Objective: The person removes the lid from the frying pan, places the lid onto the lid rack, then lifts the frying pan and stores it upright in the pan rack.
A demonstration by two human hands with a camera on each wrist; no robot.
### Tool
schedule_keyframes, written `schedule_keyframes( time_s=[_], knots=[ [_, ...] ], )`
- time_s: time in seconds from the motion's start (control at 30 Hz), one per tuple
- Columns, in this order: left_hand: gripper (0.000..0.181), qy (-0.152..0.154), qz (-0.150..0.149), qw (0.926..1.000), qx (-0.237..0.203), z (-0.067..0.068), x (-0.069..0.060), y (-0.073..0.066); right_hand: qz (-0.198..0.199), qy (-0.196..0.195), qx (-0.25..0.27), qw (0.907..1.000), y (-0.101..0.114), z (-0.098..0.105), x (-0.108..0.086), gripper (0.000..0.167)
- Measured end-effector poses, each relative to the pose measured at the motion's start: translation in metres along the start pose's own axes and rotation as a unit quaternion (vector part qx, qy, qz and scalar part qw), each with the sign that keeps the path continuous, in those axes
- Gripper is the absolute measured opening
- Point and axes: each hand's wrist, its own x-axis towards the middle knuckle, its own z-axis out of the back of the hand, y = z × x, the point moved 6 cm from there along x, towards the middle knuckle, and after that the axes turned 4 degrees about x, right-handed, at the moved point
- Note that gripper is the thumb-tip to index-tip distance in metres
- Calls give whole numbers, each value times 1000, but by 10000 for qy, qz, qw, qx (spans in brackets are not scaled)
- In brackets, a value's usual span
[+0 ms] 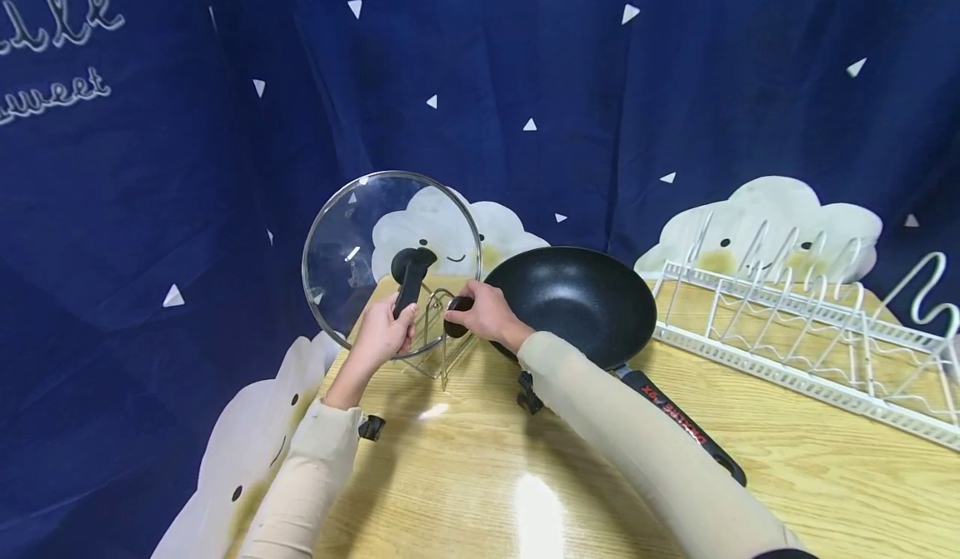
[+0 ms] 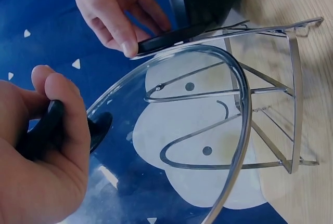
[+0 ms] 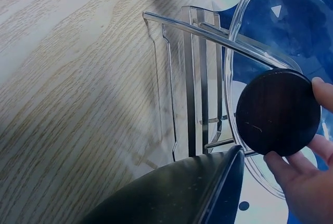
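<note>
Perhaps it's a home: printed curtain [image 1: 487,51], pan lid [image 1: 406,265].

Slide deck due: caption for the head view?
Left hand holds a glass lid by its handle; right hand pinches a black disc at the metal rack.

Clear round glass lid [image 1: 375,263], metal-rimmed, held roughly upright at 9 o'clock in head view by black handle [image 1: 410,286]. Silver wire rack [image 2: 297,104] stood at lid's 5 o'clock; its dark round disc [image 3: 278,112] pinched at edge.
</note>
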Motion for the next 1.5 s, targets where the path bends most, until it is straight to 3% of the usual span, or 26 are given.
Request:
schedule_keyframes(
  time_s=[0.2,0.37,0.5,0.6,0.77,1.0,1.23,1.5],
  knots=[
    [17,-198,10,9998,-29,-2,-1,2,1,7,44,10000,-1,-1,0,33],
    [19,-204,-44,9993,304,-7,-1,3,6,8,7,10000,-1,-1,0,33],
    [20,-193,104,9988,434,-11,-1,6,-54,17,0,10000,-1,-1,0,31],
    [20,-146,241,9988,399,-14,0,7,-106,-2,-15,9999,-2,0,0,30],
    [19,-45,223,9983,540,-19,0,8,-137,-24,-40,9999,-4,2,1,31],
    [21,-30,333,9986,400,-19,-4,14,6,-41,-14,10000,-2,-2,3,32],
    [20,-5,243,9979,600,-19,-5,15,-50,-6,-26,10000,-2,-4,3,30],
    [20,260,308,9961,780,-23,0,13,45,-41,-51,10000,-1,-4,4,31]
  ],
)
